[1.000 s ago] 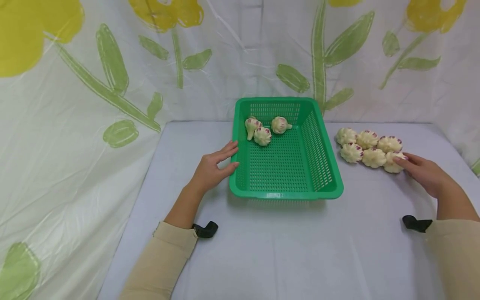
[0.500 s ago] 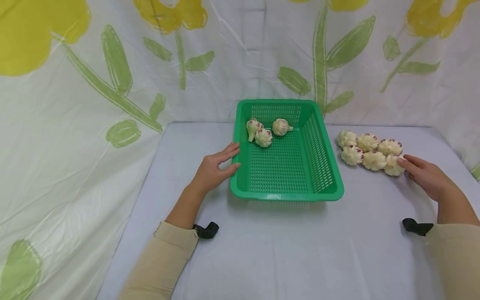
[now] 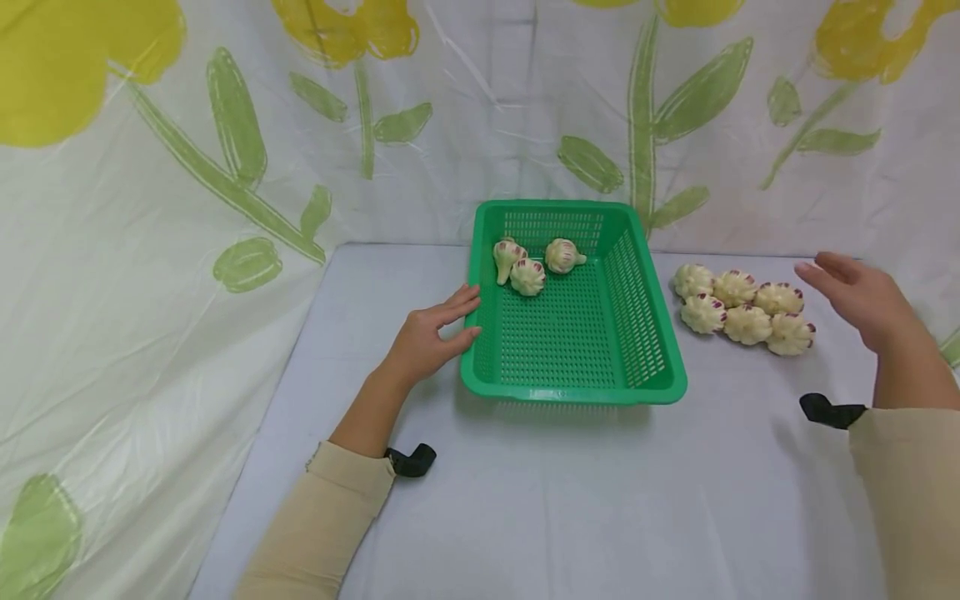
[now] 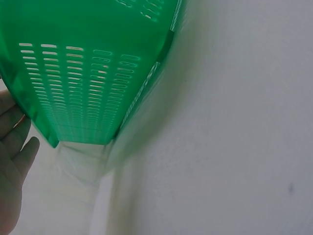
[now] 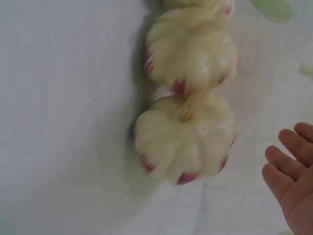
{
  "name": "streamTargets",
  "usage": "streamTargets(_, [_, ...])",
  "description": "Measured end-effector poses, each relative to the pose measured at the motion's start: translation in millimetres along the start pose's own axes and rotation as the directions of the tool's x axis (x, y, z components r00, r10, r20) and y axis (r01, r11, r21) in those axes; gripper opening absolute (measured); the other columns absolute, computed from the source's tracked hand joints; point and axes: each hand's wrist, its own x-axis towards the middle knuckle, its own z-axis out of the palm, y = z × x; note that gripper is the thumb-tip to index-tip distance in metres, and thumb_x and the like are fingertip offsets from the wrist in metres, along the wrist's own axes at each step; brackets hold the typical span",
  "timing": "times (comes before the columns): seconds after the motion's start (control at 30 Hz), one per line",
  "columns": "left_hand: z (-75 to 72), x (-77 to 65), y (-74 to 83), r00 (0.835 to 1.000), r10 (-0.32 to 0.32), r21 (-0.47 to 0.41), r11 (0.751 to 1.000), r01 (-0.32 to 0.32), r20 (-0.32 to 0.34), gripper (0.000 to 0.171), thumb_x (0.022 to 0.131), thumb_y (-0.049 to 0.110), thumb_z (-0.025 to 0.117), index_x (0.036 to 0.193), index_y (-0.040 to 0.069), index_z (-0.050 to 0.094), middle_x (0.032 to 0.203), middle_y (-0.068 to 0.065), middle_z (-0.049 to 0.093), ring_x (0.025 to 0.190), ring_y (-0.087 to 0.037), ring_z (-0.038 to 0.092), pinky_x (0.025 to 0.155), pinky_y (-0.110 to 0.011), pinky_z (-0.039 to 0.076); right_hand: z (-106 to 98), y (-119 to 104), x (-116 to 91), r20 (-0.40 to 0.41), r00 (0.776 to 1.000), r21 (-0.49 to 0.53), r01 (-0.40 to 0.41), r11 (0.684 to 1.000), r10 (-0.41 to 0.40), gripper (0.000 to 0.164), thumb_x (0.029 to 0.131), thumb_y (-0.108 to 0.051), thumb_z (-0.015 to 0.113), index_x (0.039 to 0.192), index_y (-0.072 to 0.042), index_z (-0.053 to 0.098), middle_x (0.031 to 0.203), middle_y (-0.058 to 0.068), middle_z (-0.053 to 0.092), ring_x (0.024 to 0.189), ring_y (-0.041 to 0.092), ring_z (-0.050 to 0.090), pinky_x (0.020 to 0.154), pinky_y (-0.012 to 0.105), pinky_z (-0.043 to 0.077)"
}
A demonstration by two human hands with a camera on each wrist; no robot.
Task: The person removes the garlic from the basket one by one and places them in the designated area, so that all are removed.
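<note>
A green basket [image 4: 83, 27] fills the upper left, its wall pierced by columns of short slots, with more slots near the top edge. At the far left, the left hand [image 4: 10, 176] is partly cut off, its fingers [image 4: 17, 134] extended at the basket's rim. The pale counter [image 4: 234, 122] spans the right, a soft greenish shadow running alongside the basket.

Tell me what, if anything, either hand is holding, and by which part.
Nothing is visibly gripped. The left hand touches the green basket at its left rim, fingers extended; the right hand is empty near six garlic bulbs.
</note>
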Motion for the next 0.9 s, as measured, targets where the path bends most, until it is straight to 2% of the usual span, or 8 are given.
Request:
streamTargets(0.17, [-0.4, -0.1, -0.3, 1.000, 0.008, 0.013, 1.000, -0.008, 0.003, 0.048, 0.092, 0.020, 0.069, 0.136, 0.004, 0.059, 0.147, 0.001, 0.051, 0.141, -0.011, 0.041, 0.109, -0.039, 0.044, -11.2, -51.9, 4.6, 0.093, 0.990, -0.137, 0.120, 0.983, -0.108, 0.095, 0.092, -0.073, 0.037, 0.159, -0.011, 0.010, 0.159, 0.032, 0.010, 0.138, 0.062, 0.016, 0.094, 0.083, 0.024])
streamTargets(0.37, [-1.5, 0.3, -0.3, 1.000, 0.009, 0.028, 1.000, -0.010, 0.013, 0.048, 0.093, 0.022, 0.069, 0.136, 0.005, 0.059, 0.147, 0.002, 0.051, 0.141, -0.012, 0.041, 0.108, -0.040, 0.044, -11.2, -115.2, 8.3, 0.223, 0.948, -0.275, 0.283, 0.919, -0.226, 0.087, 0.095, -0.066, 0.041, 0.157, -0.007, 0.023, 0.156, 0.032, 0.024, 0.134, 0.058, 0.026, 0.098, 0.077, 0.028])
streamTargets(0.47, [-1.5, 0.3, -0.4, 1.000, 0.003, 0.023, 1.000, -0.003, 0.020, 0.048, 0.093, 0.022, 0.069, 0.136, 0.003, 0.058, 0.148, 0.001, 0.050, 0.141, -0.013, 0.041, 0.108, -0.041, 0.044, -2.5, -146.8, 7.4, 0.289, 0.917, -0.319, 0.362, 0.876, -0.274, 0.084, 0.096, -0.065, 0.043, 0.155, -0.007, 0.028, 0.155, 0.030, 0.030, 0.136, 0.055, 0.028, 0.100, 0.075, 0.029])
streamTargets(0.7, [-1.1, 0.2, 0.2, 1.000, 0.004, 0.017, 1.000, -0.004, 0.020, 0.048, 0.093, 0.022, 0.068, 0.136, 0.003, 0.058, 0.148, 0.002, 0.050, 0.142, -0.012, 0.040, 0.109, -0.040, 0.044, 26.2, -211.5, 3.6, 0.450, 0.820, -0.373, 0.532, 0.761, -0.353, 0.078, 0.097, -0.060, 0.047, 0.153, -0.008, 0.035, 0.153, 0.025, 0.037, 0.137, 0.048, 0.036, 0.104, 0.068, 0.033])
streamTargets(0.8, [-1.0, 0.2, 0.6, 1.000, 0.017, 0.020, 1.000, -0.017, 0.011, 0.047, 0.093, 0.021, 0.069, 0.136, 0.003, 0.059, 0.147, 0.000, 0.051, 0.141, -0.013, 0.041, 0.108, -0.040, 0.044, 37.3, -233.1, 5.4, 0.492, 0.791, -0.370, 0.568, 0.735, -0.364, 0.079, 0.096, -0.062, 0.047, 0.153, -0.008, 0.034, 0.152, 0.024, 0.039, 0.137, 0.046, 0.038, 0.105, 0.066, 0.034])
streamTargets(0.9, [-0.8, 0.3, 0.9, 1.000, 0.025, 0.024, 0.999, -0.026, 0.004, 0.047, 0.092, 0.020, 0.069, 0.135, 0.002, 0.059, 0.147, -0.001, 0.052, 0.141, -0.015, 0.042, 0.108, -0.041, 0.044, 50.2, -250.3, 10.6, 0.518, 0.772, -0.362, 0.587, 0.724, -0.368, 0.079, 0.095, -0.062, 0.048, 0.154, -0.010, 0.034, 0.153, 0.022, 0.039, 0.138, 0.044, 0.037, 0.107, 0.065, 0.034])
